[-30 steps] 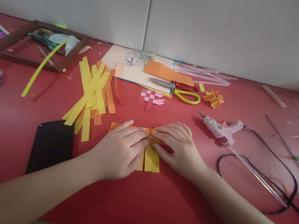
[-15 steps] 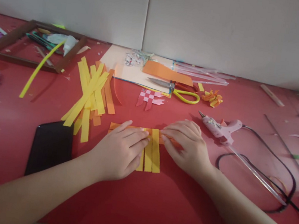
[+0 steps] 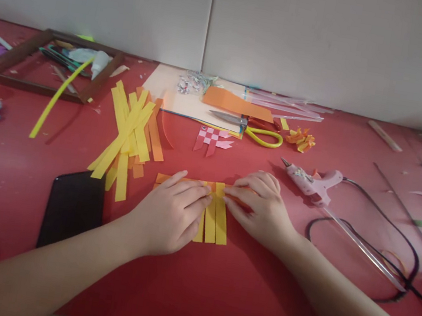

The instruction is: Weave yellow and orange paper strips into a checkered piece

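Observation:
Upright yellow paper strips (image 3: pixel 209 224) lie side by side, crossing orange paper strips (image 3: pixel 160 178) that run sideways near their top ends. My left hand (image 3: pixel 174 213) lies flat over the left part, fingers stretched out and fingertips pressing where the strips cross. Beneath it, part of the strips is hidden. My right hand (image 3: pixel 262 203) is closed at the right side, its thumb and fingers pinching the orange strip beside the rightmost yellow one. Just beyond the hands rests a pink and red woven paper fish (image 3: pixel 211 138).
Loose yellow strips (image 3: pixel 129 129) are heaped at left, above a black phone (image 3: pixel 71 205). Scissors (image 3: pixel 262 136) lie behind the fish. On the right are a pink glue gun (image 3: pixel 311 183) and its black cord (image 3: pixel 383 206). A brown frame (image 3: pixel 11 78) stands far left.
My right hand's fingertips have shifted slightly left, closer to the rightmost yellow strip. My left hand stays on the strips; the whole view has moved a little.

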A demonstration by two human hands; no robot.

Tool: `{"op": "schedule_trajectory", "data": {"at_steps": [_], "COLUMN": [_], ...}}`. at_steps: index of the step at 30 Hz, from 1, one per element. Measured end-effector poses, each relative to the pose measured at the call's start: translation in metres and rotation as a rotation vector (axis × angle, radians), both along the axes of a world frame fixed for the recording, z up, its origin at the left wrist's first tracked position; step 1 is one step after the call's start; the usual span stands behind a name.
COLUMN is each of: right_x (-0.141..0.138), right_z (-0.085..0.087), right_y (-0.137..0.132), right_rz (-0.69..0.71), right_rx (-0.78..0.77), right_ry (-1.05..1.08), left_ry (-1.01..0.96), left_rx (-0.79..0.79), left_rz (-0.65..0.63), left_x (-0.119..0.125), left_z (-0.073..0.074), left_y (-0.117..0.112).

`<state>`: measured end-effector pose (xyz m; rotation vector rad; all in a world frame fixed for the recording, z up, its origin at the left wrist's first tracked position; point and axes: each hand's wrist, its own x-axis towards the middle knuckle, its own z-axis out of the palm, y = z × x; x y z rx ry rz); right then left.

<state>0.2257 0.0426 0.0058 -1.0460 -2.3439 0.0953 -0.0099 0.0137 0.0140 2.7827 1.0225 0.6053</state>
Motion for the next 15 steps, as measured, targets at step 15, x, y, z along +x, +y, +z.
{"op": "schedule_trajectory", "data": {"at_steps": [15], "right_x": [-0.0004], "right_z": [-0.0003], "right_y": [-0.0011], "right_rz": [0.006], "right_rx": [-0.016], "right_ry": [0.019], "left_ry": [0.007], "left_rx": [-0.012], "left_rz": [0.003], "left_x": [0.0006], "left_z": [-0.0001], "left_y": [-0.0011]}}
